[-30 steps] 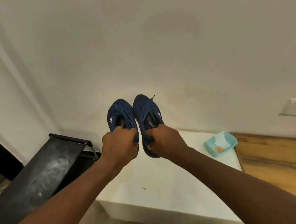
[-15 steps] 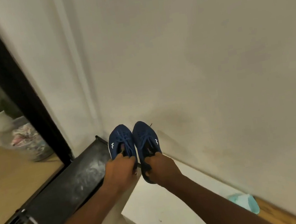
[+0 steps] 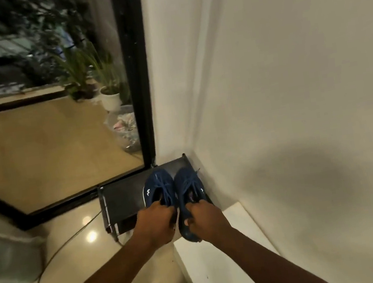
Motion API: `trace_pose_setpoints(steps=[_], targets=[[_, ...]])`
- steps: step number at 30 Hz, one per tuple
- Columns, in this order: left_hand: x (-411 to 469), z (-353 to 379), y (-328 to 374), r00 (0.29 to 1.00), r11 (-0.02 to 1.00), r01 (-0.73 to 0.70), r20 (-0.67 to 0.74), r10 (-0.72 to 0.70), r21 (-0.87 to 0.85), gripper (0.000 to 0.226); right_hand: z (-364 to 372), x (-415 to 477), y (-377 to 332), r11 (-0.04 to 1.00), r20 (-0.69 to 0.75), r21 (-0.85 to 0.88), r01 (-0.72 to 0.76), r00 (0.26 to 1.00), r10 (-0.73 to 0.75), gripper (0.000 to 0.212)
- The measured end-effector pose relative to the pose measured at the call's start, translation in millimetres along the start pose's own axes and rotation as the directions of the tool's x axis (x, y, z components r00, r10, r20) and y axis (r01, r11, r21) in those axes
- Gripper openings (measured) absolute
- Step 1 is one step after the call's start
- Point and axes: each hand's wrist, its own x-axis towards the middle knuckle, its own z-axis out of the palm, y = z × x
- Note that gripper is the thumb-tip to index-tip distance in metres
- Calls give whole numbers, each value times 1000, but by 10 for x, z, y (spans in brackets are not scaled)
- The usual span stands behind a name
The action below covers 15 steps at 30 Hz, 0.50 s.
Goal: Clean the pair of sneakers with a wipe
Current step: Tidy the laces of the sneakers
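Head view, lower centre: the left sneaker (image 3: 158,185) and right sneaker (image 3: 188,183) sit side by side, toes away, at the black rack (image 3: 121,199) in the wall corner. The left hand (image 3: 155,221) has its grip curled round the left heel collar, and the right hand (image 3: 206,219) grips the right one likewise. No wipe is in sight, so wiping is either finished or not begun. The navy knit uppers look clean and laced.

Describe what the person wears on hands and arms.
Nothing shows: the left hand and right hand are ungloved, with no ring, watch or bracelet visible. The left forearm and right forearm are bare, no sleeve reaching into view.
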Motion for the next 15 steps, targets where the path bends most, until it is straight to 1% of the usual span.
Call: trace_pose_setpoints(steps=[3,6,10,15], targets=[[-233,327,-65,993,991,114,49,-111,-66,21,308,72,36,995,88,-1,96,991,-96,24],[-445,715,-199,967,968,236,117,-225,-88,25,739,172,-42,991,214,12,134,968,-133,24],[-548,1277,-421,927,933,342,198,-317,-108,23,1347,390,-157,986,313,21,165,936,-163,24],[-405,2044,-787,890,906,411,259,-376,-99,24,2153,847,-167,986,383,11,168,910,-160,24]])
